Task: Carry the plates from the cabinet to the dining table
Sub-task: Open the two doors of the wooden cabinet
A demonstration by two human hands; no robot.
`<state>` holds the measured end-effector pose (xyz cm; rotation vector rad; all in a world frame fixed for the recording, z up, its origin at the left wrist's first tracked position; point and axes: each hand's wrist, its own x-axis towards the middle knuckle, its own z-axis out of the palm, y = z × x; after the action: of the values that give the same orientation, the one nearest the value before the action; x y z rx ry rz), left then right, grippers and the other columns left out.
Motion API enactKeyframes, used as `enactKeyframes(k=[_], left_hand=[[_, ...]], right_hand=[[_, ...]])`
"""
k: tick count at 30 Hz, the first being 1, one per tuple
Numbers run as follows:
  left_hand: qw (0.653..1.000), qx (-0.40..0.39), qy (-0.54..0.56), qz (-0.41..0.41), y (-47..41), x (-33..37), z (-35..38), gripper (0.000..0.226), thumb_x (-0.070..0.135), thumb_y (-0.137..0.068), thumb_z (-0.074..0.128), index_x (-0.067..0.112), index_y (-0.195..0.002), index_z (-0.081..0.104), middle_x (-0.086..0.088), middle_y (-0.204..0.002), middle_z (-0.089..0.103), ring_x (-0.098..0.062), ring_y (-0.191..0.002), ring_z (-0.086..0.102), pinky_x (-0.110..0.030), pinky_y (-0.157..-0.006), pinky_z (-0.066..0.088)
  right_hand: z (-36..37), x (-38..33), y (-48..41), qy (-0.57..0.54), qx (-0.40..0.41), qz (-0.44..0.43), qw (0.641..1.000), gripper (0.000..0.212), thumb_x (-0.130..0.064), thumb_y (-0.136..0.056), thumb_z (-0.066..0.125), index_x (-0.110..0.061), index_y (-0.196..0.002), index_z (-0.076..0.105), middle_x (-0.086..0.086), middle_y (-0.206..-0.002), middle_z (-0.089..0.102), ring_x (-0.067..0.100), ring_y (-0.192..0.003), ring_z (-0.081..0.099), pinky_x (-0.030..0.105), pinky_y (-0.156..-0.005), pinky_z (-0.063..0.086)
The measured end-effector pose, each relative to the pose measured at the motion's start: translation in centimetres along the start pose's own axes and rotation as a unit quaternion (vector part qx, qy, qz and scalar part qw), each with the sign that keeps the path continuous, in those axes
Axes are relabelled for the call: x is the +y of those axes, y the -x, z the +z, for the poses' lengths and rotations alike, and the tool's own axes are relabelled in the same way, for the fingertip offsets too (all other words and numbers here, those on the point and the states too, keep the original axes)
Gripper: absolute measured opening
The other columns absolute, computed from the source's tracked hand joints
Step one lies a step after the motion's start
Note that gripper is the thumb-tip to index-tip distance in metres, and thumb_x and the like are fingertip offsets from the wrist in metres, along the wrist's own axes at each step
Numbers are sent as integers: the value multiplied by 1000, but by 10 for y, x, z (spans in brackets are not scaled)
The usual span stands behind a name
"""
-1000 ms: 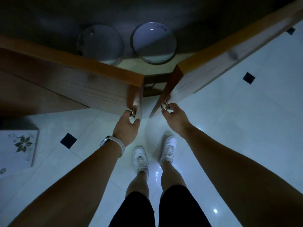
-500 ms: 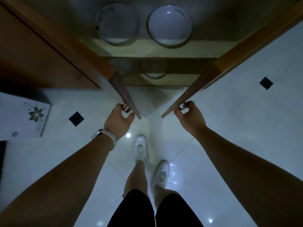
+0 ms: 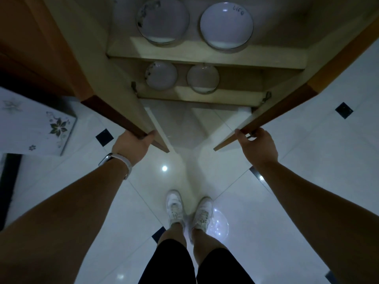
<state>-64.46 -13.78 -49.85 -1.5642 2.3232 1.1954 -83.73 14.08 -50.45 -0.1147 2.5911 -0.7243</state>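
Head view, looking straight down: left hand (image 3: 132, 145) is curled over the free edge of the left cabinet door (image 3: 114, 83), thumb hooked round the inside face. Right hand (image 3: 257, 145) is doing the same on the right cabinet door (image 3: 291, 99), fingers closed around the edge right by the handle. Both doors are swung wide open, so this looks like the opening step, pretty much done.

Inside the cabinet (image 3: 205, 56), two plates sit on the upper shelf, the patterned plate (image 3: 163, 19) toward its left end and the plain white plate (image 3: 226, 25) just beside it toward the right. Two smaller plates (image 3: 180, 77) sit on the lower shelf, near its front edge.

Nothing's been picked up yet. Next move, I'd guess: let go of the doors and reach in for a plate. The dining table isn't in view, so no idea which way the carry goes.
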Motion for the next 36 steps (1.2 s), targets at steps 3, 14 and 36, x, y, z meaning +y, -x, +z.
enactKeyframes(k=[3,14,36], left_hand=[[1000,30,-4,5,8,1,-10,44,62,-79,66,22,-95,61,10,-82,64,-16,-79,58,-27,-73,44],[988,143,4,63,53,25,-75,37,51,-79,68,17,-93,63,15,-69,57,-11,-64,54,-18,-50,31],[916,248,-192,249,127,43,-201,62,13,-77,75,1,-133,51,-24,-140,45,-43,-123,45,-55,-100,43]], right_hand=[[-3,-6,1,43,3,-1,999,71,-80,-74,43,-24,-113,63,-6,-110,61,13,-87,59,38,-79,51],[-51,-46,46,-67,90,5,994,40,-51,-77,64,-28,-107,48,-10,-104,62,11,-87,58,34,-77,43],[-223,-20,131,38,160,-175,971,74,-29,-82,69,-18,-144,29,5,-142,36,25,-122,45,46,-93,49]])
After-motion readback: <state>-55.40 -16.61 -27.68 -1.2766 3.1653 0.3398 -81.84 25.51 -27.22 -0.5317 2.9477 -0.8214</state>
